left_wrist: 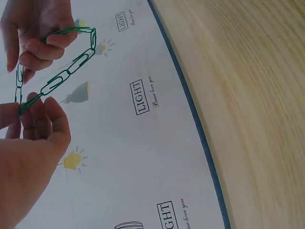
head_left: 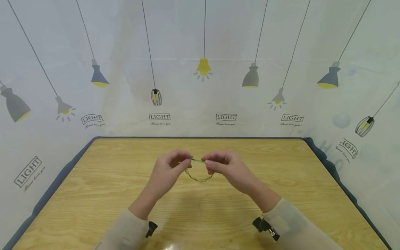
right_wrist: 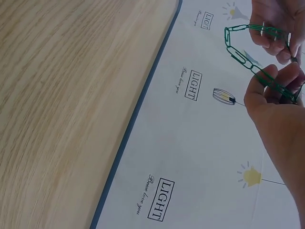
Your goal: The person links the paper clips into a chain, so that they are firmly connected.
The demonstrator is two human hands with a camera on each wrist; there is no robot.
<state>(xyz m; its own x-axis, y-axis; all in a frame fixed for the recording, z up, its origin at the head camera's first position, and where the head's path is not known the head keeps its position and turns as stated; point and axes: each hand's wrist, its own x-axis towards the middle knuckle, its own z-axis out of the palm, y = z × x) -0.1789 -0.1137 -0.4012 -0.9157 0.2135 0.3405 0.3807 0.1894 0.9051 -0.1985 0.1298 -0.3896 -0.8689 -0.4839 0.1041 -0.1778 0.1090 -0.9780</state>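
Observation:
A chain of green paper clips [head_left: 201,180] hangs in a loop between both hands, above the table. My left hand [head_left: 167,172] pinches it between thumb and fingers at the loop's left side. On the opposite side, my right hand [head_left: 229,170] grips the chain the same way. A short stretch runs taut between the fingertips, while the rest sags below. Linked clips [left_wrist: 56,82] show clearly in the left wrist view; the right wrist view has the chain [right_wrist: 239,56] bending around near the fingers. Fingers hide the clips at the pinched spots.
The wooden table [head_left: 200,215] has a dark blue edge [head_left: 200,138]. Behind and at both sides stands a pale sheet [head_left: 181,34] printed with hanging lamps and the word LIGHT. Black clips [head_left: 265,227] sit at both sleeve cuffs.

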